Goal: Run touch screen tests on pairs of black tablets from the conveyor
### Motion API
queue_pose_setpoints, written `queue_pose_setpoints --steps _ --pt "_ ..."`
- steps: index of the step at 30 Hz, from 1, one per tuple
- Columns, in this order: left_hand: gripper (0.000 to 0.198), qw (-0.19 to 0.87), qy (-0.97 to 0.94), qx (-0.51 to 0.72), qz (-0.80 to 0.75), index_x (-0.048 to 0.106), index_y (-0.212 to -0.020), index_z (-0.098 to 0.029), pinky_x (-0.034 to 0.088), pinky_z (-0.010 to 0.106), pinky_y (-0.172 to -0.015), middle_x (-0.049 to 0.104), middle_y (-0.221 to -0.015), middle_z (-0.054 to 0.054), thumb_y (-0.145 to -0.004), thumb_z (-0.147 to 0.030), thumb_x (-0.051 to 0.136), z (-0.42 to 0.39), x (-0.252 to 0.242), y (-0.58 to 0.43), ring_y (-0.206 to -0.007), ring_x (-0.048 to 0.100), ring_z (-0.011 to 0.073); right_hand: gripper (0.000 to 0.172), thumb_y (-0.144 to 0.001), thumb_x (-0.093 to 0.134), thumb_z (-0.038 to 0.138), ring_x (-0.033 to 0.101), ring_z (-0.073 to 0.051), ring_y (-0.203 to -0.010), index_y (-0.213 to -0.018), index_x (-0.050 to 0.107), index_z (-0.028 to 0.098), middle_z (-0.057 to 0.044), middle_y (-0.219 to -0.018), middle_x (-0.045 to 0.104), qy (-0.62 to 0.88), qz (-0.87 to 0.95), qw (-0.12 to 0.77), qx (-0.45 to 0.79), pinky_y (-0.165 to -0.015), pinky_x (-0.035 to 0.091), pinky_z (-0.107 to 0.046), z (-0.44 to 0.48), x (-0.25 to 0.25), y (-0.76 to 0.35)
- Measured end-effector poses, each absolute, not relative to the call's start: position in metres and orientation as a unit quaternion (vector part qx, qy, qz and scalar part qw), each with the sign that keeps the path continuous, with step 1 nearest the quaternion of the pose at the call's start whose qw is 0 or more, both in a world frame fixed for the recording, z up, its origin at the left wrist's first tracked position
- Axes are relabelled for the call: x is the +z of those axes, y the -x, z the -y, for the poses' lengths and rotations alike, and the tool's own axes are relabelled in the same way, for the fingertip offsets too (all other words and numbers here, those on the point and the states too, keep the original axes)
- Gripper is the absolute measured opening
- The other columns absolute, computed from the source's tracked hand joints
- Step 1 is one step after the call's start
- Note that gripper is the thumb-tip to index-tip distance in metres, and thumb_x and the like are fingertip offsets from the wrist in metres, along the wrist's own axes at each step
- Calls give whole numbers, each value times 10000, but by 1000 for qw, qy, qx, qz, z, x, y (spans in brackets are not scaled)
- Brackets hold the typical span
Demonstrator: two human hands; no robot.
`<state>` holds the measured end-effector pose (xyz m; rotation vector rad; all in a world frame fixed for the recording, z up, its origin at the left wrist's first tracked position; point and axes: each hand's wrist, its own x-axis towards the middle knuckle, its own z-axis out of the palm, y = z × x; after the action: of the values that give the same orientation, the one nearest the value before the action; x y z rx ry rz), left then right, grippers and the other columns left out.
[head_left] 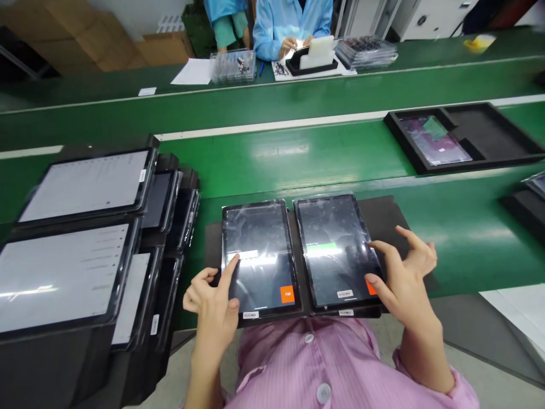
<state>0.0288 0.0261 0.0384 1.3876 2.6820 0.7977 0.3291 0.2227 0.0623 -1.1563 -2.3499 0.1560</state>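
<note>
Two tablets lie side by side on a black foam tray [383, 213] at the bench's near edge. On the left tablet [259, 284], a white bar and an orange "Fail" box show on the dark screen. My left hand [213, 298] has its index finger stretched onto that screen by the white bar; its other fingers are curled and hold nothing. The right tablet [336, 272] shows a green bar and an orange box partly hidden by my thumb. My right hand [404, 278] is spread over its right edge, index fingertip at the screen, holding nothing.
Stacked foam trays with tablets [68, 267] stand at the left. A black tray [494, 136] with one wrapped tablet sits on the green belt [255, 159], far right. Papers [519, 312] lie near right. Across the bench, a person in blue [272, 28] works beside clear trays [366, 51].
</note>
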Motion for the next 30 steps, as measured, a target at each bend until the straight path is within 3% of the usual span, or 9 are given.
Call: queue_pose_setpoints --steps 4,9,12,14,16,19,24,28,30 --pt "1217 -48 -425 313 -848 494 -1575 -119 350 655 -1065 495 -1225 197 -853 -941 -39 -31 50 -16 -1174 504 407 596 -1036 366 657 370 -516 -1430 -1292 597 171 -277 -1531 387 448 849 277 39 -1155 226 -765 -240 66 -353" --pt "630 113 -562 251 -780 715 -1077 -216 488 468 -1022 717 -1141 109 -1063 -671 279 -78 101 11 -1116 665 302 348 -1058 451 525 678 -302 -964 -1044 655 244 -104 -1010 722 362 895 225 129 -1016 461 -522 -294 76 -363" --pt "480 181 -627 191 -733 700 -1196 -208 529 432 -1034 740 -1221 96 -1072 -512 350 -132 121 16 -1140 688 275 345 -1050 464 495 698 -287 -954 -1081 690 236 -99 -1018 761 298 922 169 184 -920 521 -460 -330 80 -341" --pt "485 164 -659 141 -720 622 -1391 -198 434 510 -1180 694 -1381 116 -1085 -440 335 -166 122 13 -1307 627 293 419 -1045 446 485 655 -339 -1207 -1294 647 215 -151 -1264 737 280 931 158 171 -1054 477 -536 -348 80 -319" --pt "512 130 -678 86 -718 485 -1548 -188 240 650 -1273 632 -1489 149 -1094 -380 345 -188 118 5 -1453 518 331 517 -1040 431 470 508 -386 -1434 -1472 533 204 -181 -1462 644 269 943 137 142 -1183 325 -670 -358 78 -301" --pt "539 101 -697 29 -709 387 -1607 -181 51 808 -1232 577 -1549 196 -1087 -321 403 -197 115 -7 -1522 433 380 530 -1043 418 469 425 -415 -1511 -1499 501 213 -187 -1488 630 244 958 95 118 -1198 127 -806 -364 78 -289" --pt "303 73 -698 11 -713 645 -1245 -136 27 791 -1249 769 -1187 159 -1075 -287 444 -192 124 -14 -1186 689 308 388 -1070 406 458 648 -327 -1298 -1306 620 236 -131 -1270 760 189 966 98 147 -1256 86 -742 -363 86 -287" --pt "296 40 -692 17 -721 609 -1246 -105 33 867 -1192 659 -1388 251 -1032 -277 498 -190 118 -10 -1448 490 404 430 -1058 442 441 495 -389 -1474 -1386 580 201 -186 -1404 695 203 967 89 128 -1218 68 -808 -364 89 -279" --pt "289 88 -695 27 -713 588 -1237 -120 49 880 -1179 682 -1336 229 -1032 -294 482 -184 115 -6 -1427 515 392 427 -1060 448 447 579 -366 -1393 -1380 585 199 -168 -1299 751 184 970 68 147 -1231 54 -792 -364 92 -279"
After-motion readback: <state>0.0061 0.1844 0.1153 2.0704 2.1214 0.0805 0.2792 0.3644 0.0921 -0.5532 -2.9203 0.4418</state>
